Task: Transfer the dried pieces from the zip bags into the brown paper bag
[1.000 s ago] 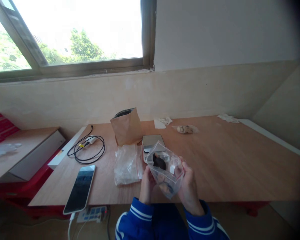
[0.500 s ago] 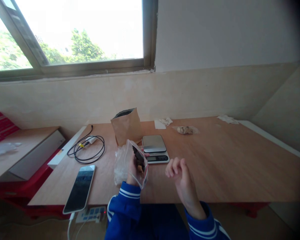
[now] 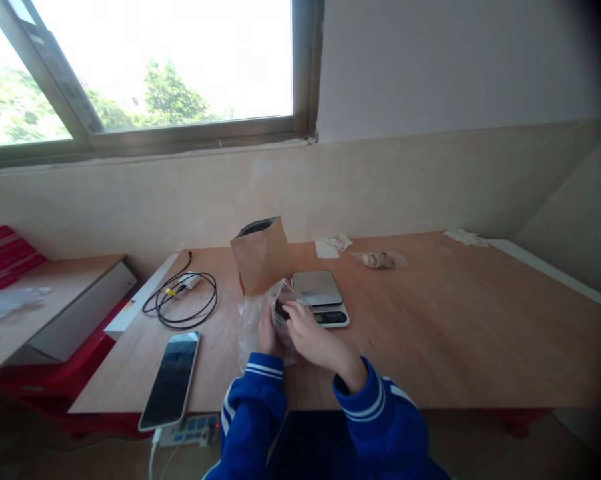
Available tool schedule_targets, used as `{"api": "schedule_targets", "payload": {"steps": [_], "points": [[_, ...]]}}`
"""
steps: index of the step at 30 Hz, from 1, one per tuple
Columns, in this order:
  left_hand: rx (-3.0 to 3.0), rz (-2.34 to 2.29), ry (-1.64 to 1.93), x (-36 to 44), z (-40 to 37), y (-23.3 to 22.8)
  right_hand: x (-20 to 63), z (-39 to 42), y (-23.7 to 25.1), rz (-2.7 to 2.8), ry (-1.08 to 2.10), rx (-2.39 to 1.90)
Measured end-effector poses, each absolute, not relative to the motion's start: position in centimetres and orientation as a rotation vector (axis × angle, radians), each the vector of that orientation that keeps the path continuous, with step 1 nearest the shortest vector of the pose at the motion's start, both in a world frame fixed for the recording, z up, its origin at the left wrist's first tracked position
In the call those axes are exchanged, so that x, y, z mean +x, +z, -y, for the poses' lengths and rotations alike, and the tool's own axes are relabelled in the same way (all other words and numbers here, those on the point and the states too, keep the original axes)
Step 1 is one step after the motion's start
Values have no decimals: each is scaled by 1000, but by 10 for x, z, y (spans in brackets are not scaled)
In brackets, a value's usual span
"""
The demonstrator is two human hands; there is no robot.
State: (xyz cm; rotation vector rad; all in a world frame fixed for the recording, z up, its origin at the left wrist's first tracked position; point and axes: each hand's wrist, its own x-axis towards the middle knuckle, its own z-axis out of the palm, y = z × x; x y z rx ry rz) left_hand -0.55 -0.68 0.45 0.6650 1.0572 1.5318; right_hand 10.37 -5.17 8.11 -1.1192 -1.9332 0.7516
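Landmark: the digital scale [image 3: 318,288], steel plate, white body, on the wooden table [image 3: 455,347]; all places are given from it as you face it.

Power strip [image 3: 194,430], red light lit: below the table edge, left of the scale and much nearer you.

Phone [image 3: 171,379], dark screen, white cable [image 3: 153,459] at its near end: well left of the scale, on your side.

Your right hand [image 3: 307,333]: just in front of the scale, fingers bent and close together, tips at the mouth of the clear bag; whether they pinch anything inside, you cannot tell from here.

Your left hand [image 3: 267,331]: front-left of the scale, fingers curled against the bag's left side, holding it; fingertips partly hidden.

Clear bag [image 3: 284,291], dark contents: between your hands, at the scale's front-left corner.

Clear plastic packaging [image 3: 250,330]: left of the scale, partly behind your left hand.

Black cable [image 3: 180,325], coiled: well left of the scale.

Brown paper bag [image 3: 261,259], upright, top open: just left of and beyond the scale.

Small bag of pale pieces [image 3: 377,260]: beyond the scale, to its right.
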Motion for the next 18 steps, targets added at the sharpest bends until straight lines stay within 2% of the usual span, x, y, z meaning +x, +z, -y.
{"api": "schedule_targets", "payload": {"steps": [10,18], "points": [[612,-993,1584,-7,5,-12,105,17,88,2142,575,-1188],[656,-960,1625,-7,8,-14,105,17,88,2080,620,-1159]]}}
